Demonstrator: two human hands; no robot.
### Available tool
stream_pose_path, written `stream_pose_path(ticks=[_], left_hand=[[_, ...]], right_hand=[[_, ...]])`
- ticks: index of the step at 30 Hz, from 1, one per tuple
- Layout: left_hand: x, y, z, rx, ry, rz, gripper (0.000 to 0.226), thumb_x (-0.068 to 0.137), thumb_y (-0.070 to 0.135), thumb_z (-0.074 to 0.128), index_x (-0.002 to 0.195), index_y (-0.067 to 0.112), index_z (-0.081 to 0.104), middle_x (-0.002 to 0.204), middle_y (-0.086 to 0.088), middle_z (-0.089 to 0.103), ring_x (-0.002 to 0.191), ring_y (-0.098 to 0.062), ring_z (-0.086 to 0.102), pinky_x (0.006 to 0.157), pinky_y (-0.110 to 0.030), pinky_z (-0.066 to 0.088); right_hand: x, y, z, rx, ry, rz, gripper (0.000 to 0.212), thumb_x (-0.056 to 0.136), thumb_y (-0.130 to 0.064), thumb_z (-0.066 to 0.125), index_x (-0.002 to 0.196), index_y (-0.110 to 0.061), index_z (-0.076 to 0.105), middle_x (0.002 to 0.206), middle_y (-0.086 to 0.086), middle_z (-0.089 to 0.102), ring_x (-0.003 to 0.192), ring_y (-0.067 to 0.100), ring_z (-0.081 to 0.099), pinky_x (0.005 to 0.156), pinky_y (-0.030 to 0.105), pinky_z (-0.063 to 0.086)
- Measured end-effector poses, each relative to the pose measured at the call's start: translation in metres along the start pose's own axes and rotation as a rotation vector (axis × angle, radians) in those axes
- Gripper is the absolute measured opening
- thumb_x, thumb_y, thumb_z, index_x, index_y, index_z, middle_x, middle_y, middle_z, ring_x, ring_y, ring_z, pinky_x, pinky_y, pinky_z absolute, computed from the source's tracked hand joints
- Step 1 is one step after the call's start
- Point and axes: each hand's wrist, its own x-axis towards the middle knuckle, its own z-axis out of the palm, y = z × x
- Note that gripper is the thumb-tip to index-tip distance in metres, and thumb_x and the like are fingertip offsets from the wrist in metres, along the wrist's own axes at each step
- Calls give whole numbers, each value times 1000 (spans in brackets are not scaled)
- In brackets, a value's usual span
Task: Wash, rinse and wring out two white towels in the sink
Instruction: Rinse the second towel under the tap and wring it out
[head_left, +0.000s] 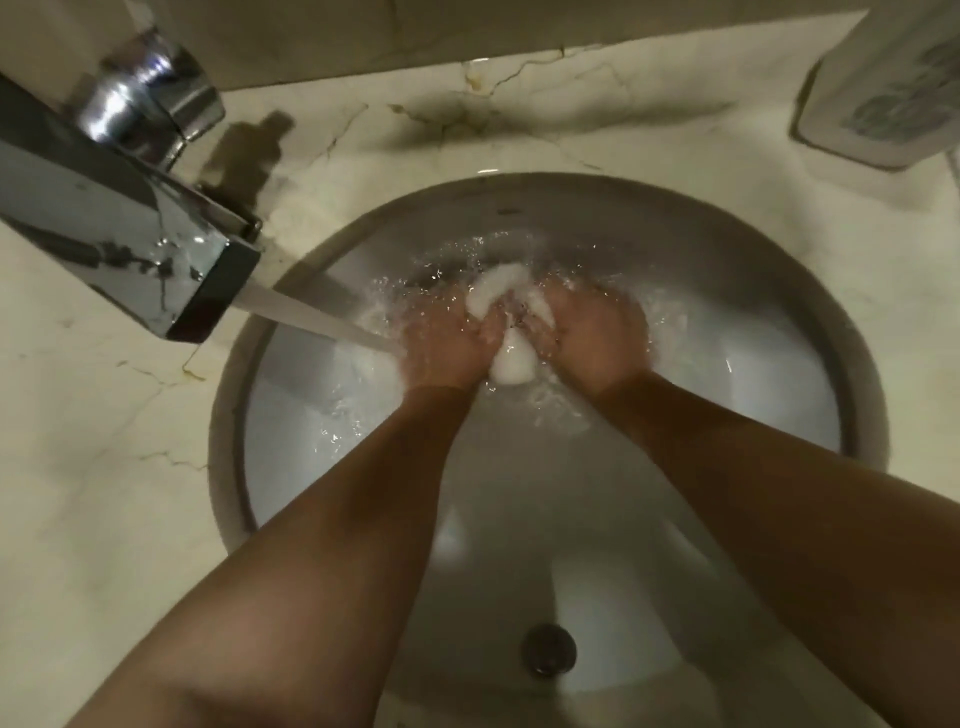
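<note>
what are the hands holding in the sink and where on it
Both hands, left and right, grip a bunched white towel around its middle; its ends stick out above and below.

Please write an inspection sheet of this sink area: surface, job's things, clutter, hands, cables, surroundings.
Surface: veined marble counter around a round white sink, dark drain hole at its near side.
Job's things: one bunched white towel under splashing water; a second towel cannot be made out.
Clutter: pale bottle at the far right of the counter.
Hands: left hand and right hand both grip the towel, fingers curled round it.
Cables: nothing seen.
Surroundings: chrome tap running, pale wall behind.
</note>
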Motion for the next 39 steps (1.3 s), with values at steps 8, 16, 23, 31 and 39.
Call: stream_pose_path(ticks=[8,16,23,31,39], left_hand=[[1,13,-23,208,17,100,61,98,65,31,125,20,64,115,-9,68,103,-26,63,89,-31,47],[-17,-13,-75,-465,-286,-290,61,94,58,50,133,12,56,132,-10,59,127,-31,54,99,-33,46],[-67,-41,-133,-702,-92,-314,23,100,29,54,112,15,68,106,-7,68,97,-22,63,82,-26,43],[-118,-43,-183,-871,-59,-205,25,95,33,60,120,34,61,114,4,70,104,-16,65,94,-28,48],[-146,-36,-199,-786,-43,-182,3,86,42,61,84,44,58,111,0,71,105,-21,65,100,-40,48]], right_hand=[[28,-4,-22,-3,-454,99,42,102,-41,35,136,-22,53,128,10,62,119,32,56,96,39,43],[5,-24,-48,309,-605,137,56,98,-59,36,146,-31,38,136,16,45,126,37,46,104,44,40],[23,-112,-138,682,-326,111,29,99,-24,53,125,-17,65,124,3,65,112,19,59,92,30,45],[59,-180,-218,1061,-322,234,64,97,1,46,155,-20,26,134,-3,49,111,21,59,86,32,54],[76,-187,-233,1175,-381,314,60,94,5,53,148,-19,40,134,-1,52,91,19,58,75,31,50]])
